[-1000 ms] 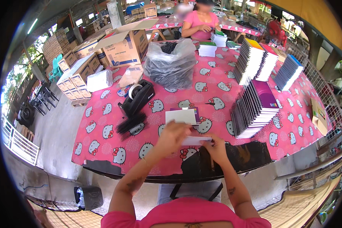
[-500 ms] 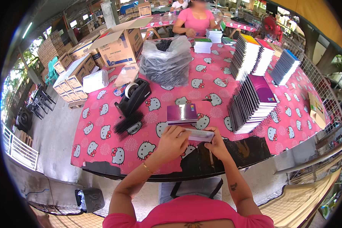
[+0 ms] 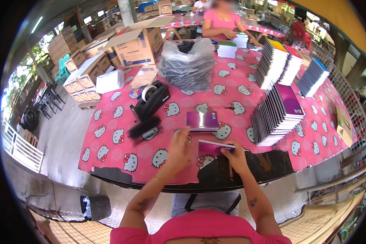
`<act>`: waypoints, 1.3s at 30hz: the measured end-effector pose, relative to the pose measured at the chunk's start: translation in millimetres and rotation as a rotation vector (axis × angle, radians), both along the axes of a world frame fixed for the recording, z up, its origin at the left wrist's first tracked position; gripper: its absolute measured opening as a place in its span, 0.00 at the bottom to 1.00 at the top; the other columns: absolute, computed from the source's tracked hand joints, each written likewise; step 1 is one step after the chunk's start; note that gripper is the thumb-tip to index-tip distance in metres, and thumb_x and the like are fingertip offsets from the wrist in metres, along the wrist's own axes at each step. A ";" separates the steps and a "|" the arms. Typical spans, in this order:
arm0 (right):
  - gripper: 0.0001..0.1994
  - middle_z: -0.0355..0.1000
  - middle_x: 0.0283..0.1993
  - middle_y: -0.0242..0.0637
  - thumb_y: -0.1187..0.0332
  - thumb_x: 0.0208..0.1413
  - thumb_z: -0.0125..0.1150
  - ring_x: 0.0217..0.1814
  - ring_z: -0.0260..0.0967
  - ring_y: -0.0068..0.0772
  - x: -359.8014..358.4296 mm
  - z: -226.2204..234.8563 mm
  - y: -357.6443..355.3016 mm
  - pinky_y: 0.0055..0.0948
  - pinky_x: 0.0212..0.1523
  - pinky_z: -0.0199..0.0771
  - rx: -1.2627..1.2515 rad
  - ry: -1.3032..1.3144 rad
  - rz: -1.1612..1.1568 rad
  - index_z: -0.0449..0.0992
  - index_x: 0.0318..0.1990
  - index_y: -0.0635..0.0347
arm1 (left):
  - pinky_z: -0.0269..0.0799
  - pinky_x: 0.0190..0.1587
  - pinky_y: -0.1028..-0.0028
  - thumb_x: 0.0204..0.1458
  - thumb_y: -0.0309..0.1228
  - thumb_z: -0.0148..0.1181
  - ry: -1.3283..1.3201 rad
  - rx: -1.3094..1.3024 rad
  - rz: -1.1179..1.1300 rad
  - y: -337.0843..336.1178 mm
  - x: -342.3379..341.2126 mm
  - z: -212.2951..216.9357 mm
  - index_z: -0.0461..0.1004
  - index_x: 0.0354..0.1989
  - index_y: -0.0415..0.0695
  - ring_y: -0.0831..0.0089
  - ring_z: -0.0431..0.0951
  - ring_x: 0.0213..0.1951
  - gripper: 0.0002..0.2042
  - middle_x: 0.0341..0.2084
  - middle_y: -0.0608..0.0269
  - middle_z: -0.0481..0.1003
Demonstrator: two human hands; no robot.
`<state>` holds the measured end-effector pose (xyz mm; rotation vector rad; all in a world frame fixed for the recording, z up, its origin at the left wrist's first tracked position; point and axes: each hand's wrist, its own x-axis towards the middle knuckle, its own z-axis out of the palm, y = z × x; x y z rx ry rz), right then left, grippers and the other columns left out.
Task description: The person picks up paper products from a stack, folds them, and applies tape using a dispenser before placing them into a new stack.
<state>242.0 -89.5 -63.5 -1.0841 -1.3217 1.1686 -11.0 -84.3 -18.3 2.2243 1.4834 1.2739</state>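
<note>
My left hand and my right hand hold a thin purple notebook between them, just above the near part of the pink patterned table cloth. The left hand grips its left end, the right hand its right end. Another purple notebook lies flat on the cloth just beyond. A black comb-like bundle of binding spines lies to the left of my left hand.
A black tape dispenser, a clear bag of black spines, tall leaning stacks of notebooks at right, cardboard boxes at back left. A person in pink works at the far end. Black sheet at the near edge.
The notebook in my hands has come nearer to me and lower. The second notebook, white side up a second ago, now shows its purple cover on the cloth.
</note>
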 end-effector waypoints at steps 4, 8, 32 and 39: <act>0.11 0.75 0.44 0.32 0.77 0.57 0.66 0.48 0.71 0.22 -0.6 1.3 -1.0 0.25 0.52 0.70 -0.087 0.084 0.040 0.74 0.47 0.62 | 0.72 0.48 0.56 0.55 0.25 0.60 0.411 -0.017 0.374 19.1 -120.4 -29.2 0.73 0.51 0.39 0.51 0.73 0.47 0.15 0.44 0.51 0.74; 0.12 0.75 0.47 0.34 0.77 0.57 0.66 0.51 0.71 0.23 -6.2 -3.5 1.2 0.26 0.55 0.70 -0.078 0.228 0.126 0.74 0.48 0.63 | 0.73 0.44 0.59 0.56 0.27 0.62 0.470 0.208 0.405 21.7 -137.4 -39.1 0.75 0.46 0.40 0.55 0.74 0.41 0.11 0.38 0.55 0.74; 0.15 0.79 0.50 0.33 0.77 0.60 0.64 0.53 0.72 0.21 -1.6 -6.7 2.8 0.25 0.57 0.69 -0.027 0.045 0.147 0.78 0.55 0.64 | 0.70 0.24 0.70 0.56 0.26 0.64 -0.016 -0.082 -0.036 -7.5 -12.2 9.8 0.82 0.44 0.41 0.66 0.75 0.22 0.09 0.25 0.57 0.76; 0.15 0.79 0.48 0.32 0.76 0.60 0.64 0.50 0.73 0.21 -3.0 -6.5 2.4 0.24 0.55 0.71 -0.046 0.043 0.123 0.78 0.54 0.64 | 0.71 0.26 0.63 0.57 0.31 0.63 0.021 -0.071 -0.088 4.7 -18.7 8.6 0.81 0.41 0.44 0.59 0.75 0.22 0.07 0.23 0.59 0.74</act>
